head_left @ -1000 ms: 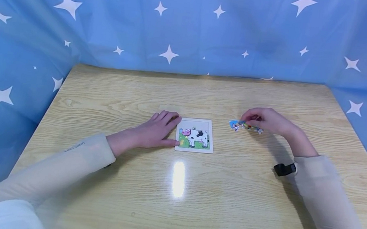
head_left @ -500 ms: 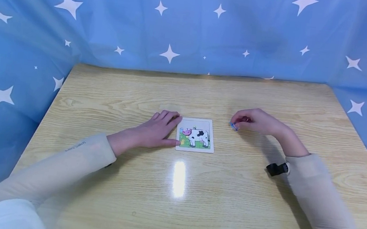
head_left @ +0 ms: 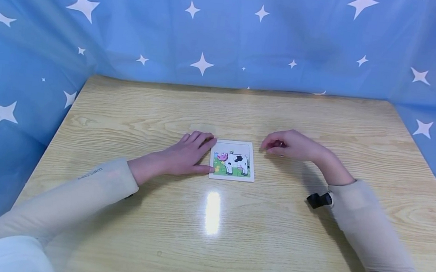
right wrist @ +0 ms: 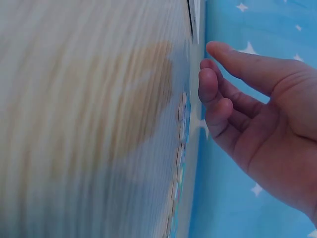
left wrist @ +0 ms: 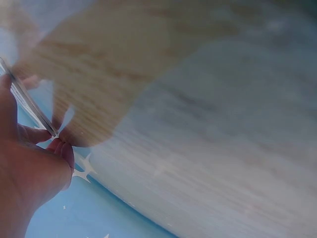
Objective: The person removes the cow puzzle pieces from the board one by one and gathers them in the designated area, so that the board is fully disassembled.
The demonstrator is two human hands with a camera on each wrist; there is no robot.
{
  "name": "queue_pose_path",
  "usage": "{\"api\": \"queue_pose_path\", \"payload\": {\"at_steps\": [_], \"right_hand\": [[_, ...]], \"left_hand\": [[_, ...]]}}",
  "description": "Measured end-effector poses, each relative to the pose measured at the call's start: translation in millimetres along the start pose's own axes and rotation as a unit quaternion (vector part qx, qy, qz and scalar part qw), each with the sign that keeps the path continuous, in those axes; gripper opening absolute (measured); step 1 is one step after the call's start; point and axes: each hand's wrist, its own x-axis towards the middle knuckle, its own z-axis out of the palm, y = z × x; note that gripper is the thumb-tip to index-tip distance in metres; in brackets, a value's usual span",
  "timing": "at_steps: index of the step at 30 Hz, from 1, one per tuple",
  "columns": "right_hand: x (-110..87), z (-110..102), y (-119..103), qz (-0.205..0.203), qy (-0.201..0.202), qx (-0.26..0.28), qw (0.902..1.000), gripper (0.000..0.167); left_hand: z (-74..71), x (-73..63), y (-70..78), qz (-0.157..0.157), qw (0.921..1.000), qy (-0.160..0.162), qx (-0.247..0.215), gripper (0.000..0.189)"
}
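Flat on the counter (head_left: 153, 218), near the middle: a board (head_left: 240, 147) with a cow (head_left: 235, 161) below a bare strip. Spans its left edge with the left grip (head_left: 185, 155), thumb and index spread wide, touching near both corners. Just right of the board: the right grip (head_left: 293, 144), loosely curled, with nothing visible held. Near it on the counter, edge-on from the right wrist: pieces (right wrist: 181, 130).
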Motion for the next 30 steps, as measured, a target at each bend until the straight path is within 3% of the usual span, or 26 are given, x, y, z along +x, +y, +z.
{"api": "queue_pose_path", "payload": {"at_steps": [14,30], "right_hand": [[20.9,11,-16,-0.037,-0.017,0.007,0.9991,0.013],[43.3,24,-30,-0.03,-0.044,0.018,0.9984,0.011]], "left_hand": [[0.6,1.1,-0.3,0.007,0.9999,0.006,0.011,0.09],[3.4,0.4,-0.1,0.004,0.9999,0.012,0.01,0.09]]}}
